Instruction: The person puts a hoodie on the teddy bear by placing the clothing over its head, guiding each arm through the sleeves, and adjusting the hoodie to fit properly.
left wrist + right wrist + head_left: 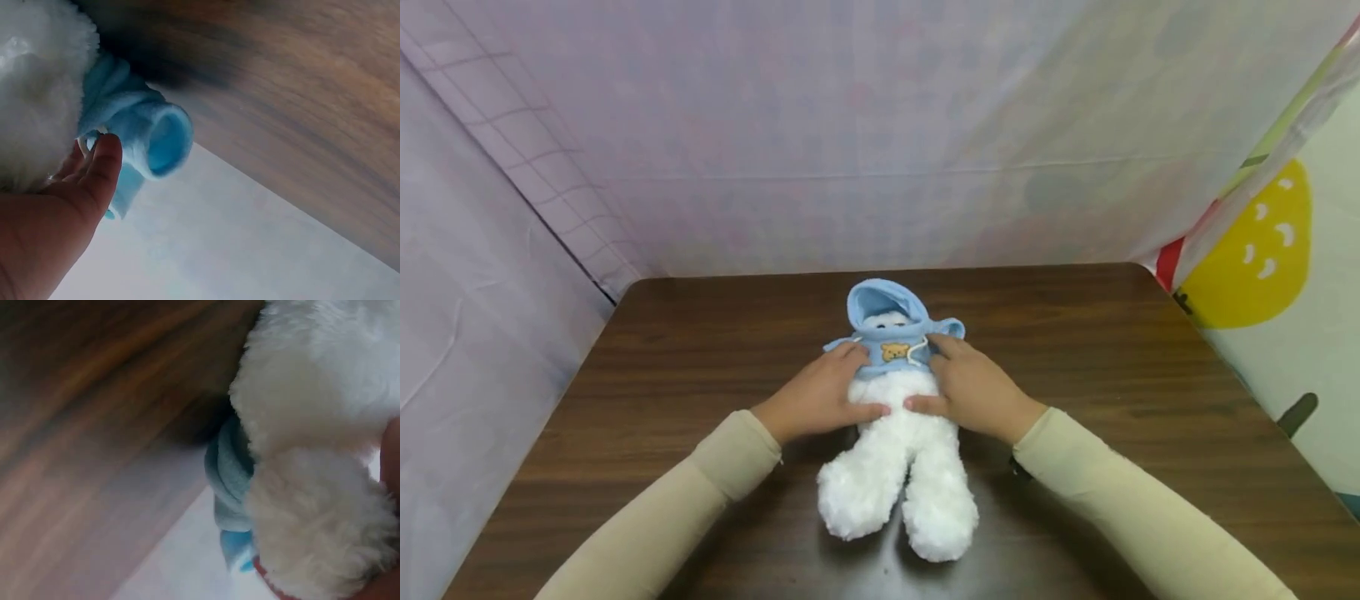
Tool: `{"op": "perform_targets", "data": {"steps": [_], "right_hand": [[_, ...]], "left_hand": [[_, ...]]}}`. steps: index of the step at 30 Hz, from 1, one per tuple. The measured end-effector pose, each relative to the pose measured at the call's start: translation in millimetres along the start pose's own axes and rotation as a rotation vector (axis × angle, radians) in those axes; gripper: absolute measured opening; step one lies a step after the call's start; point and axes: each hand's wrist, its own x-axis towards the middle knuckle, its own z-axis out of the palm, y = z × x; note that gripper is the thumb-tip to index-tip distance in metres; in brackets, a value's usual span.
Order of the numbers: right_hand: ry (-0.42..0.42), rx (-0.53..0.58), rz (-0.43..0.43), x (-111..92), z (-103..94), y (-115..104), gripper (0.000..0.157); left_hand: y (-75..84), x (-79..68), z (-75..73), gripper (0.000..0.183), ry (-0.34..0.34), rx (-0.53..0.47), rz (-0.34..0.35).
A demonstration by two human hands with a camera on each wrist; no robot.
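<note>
A white fluffy plush toy point(936, 508) in a light blue hoodie point(880, 354) lies on its back on the table, legs toward me and hood up around its head. A tan bear face and white drawstrings mark the hoodie's front. My left hand point(820, 396) holds the toy's left-hand side in the head view, thumb on the belly, fingers at the hoodie. Opposite it, my right hand point(981, 390) grips the other side the same way. The left wrist view shows an empty blue sleeve opening point(169, 144) beyond my fingertips. In the right wrist view, white fur point(312, 519) covers most of that hand.
The dark wood-grain table point(715, 333) extends to both sides of the toy. Behind it hangs a pale patterned cloth point(865, 150), with another white cloth point(467, 275) at the left. A printed sheet with a yellow shape point(1262, 258) hangs at the right.
</note>
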Motion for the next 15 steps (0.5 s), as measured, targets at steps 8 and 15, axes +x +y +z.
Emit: {"op": "perform_targets", "data": {"steps": [8,15], "right_hand": [[-0.116,0.161,0.061,0.2,4.5,4.6,0.080],[-0.122,0.228,0.071,-0.9,5.9,6.9,0.095]], "left_hand": [[-1.1,-0.1,-1.1,0.071,-0.023,-0.011,-0.021],[-1.9,-0.3,-2.2,0.077,-0.083,0.013,-0.005]]}}
